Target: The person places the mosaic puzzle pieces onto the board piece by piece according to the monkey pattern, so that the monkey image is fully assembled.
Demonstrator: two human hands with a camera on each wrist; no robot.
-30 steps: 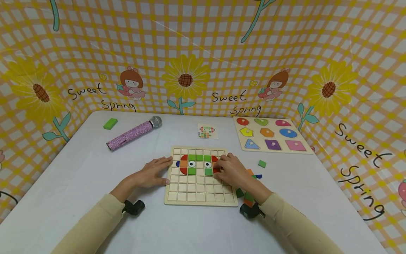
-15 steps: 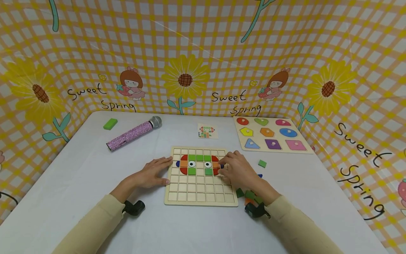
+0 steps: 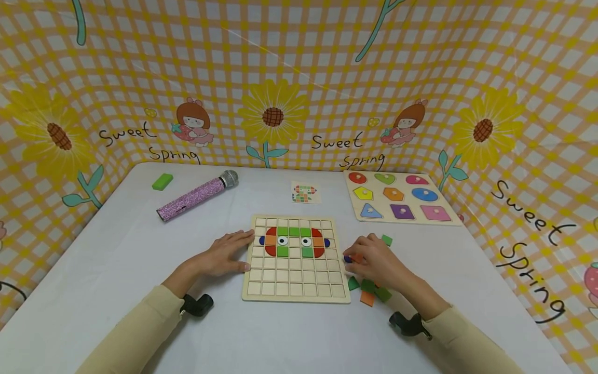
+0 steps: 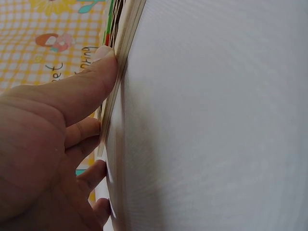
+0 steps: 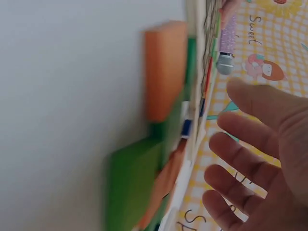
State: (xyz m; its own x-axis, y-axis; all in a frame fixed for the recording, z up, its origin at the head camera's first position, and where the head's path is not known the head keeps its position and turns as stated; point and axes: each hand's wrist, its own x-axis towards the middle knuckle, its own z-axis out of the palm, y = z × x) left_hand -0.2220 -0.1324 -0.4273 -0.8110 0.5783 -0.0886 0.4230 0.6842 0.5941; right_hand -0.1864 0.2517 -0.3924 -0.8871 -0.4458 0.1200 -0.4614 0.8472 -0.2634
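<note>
A wooden grid board (image 3: 280, 285) lies in the middle of the table, with red, orange, green, blue and eye tiles arranged as a face in its upper rows. My left hand (image 3: 225, 254) rests at its left edge; the left wrist view shows the thumb (image 4: 94, 79) touching the board's side. Off the right edge, my right hand (image 3: 376, 262) hovers over loose tiles, its fingertips close to a blue tile (image 3: 348, 258) and an orange tile (image 3: 358, 257). In the right wrist view its fingers (image 5: 240, 149) are loosely bent, holding nothing. The hand partly hides the pile.
Below the right hand lie green tiles (image 3: 383, 294) and an orange tile (image 3: 367, 298). A lone green tile (image 3: 386, 240) sits farther right. Behind are a pattern card (image 3: 306, 192), a knobbed shape puzzle (image 3: 403, 197), a glittery microphone (image 3: 196, 197) and a green block (image 3: 162, 182).
My right hand has drawn off the board toward the right and nearer me, uncovering a blue tile at the face's right side. The left hand stays in place.
</note>
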